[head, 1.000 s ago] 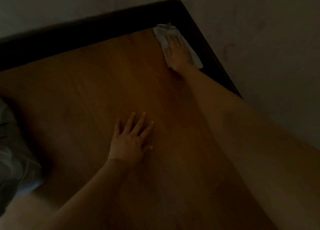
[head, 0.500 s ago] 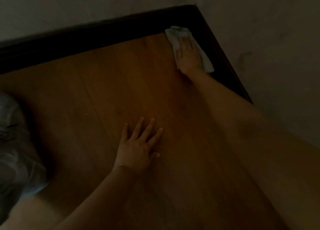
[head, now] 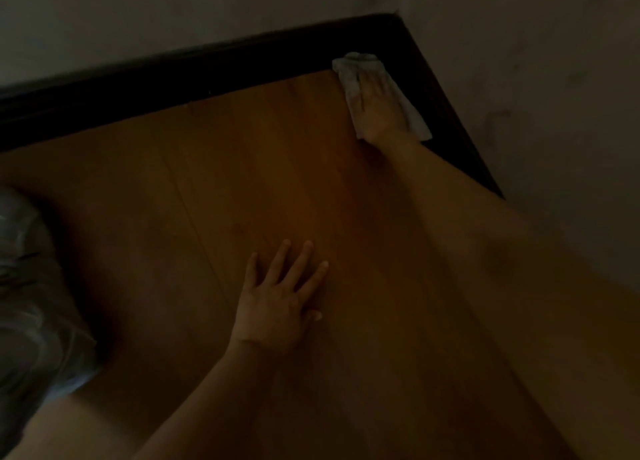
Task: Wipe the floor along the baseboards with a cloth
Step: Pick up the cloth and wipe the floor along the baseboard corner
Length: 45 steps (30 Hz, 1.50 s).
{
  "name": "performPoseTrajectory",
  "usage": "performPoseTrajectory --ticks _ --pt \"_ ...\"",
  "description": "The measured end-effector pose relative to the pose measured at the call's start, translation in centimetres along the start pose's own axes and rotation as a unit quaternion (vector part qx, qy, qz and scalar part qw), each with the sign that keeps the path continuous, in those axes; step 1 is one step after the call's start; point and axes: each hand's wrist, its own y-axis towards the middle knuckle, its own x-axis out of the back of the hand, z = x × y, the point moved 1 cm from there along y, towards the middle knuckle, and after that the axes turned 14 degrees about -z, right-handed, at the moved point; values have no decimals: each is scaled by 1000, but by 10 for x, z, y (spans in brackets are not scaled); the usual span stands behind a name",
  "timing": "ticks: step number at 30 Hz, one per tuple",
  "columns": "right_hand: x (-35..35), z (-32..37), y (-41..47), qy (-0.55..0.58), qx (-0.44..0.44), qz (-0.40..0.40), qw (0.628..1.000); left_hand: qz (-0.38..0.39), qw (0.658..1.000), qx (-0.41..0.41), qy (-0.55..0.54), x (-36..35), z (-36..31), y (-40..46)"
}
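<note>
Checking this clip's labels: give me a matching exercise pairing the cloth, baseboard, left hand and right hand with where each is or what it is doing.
Things:
1. cloth
2. baseboard
3. left hand
4. right hand

States:
A. flat on bare floor, fingers spread
B. dark strip running along the foot of the walls
C. pressing down on the cloth
D. pale, lying on the floor in the corner

Pairs: 1-D, 2-B, 3-A, 4-C

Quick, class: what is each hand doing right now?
Left hand: open, flat on the brown wooden floor.
Right hand: open, pressing the pale crumpled cloth into the corner.
</note>
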Motion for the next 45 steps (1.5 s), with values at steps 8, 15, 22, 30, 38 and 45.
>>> performPoseTrajectory --ticks 8,15,22,30,38,45 --pt "0 -11 16 -68 62 12 996 0 1000 -2 8 -3 1 1" --pt "-11 -23 -4 -51 46 -6 998 9 1000 -2 2 -1 1 1" --pt "-1 3 2 29 9 -11 999 11 1000 0 -6 0 -1 1" --pt "16 3 2 -6 57 -19 998 10 1000 1 -11 -2 2 2" --pt "-29 59 -17 48 158 -9 986 2 1000 0 -15 -3 2 1" --pt "-9 40 -17 -54 -74 -138 986 3 1000 0 -28 -5 2 2"
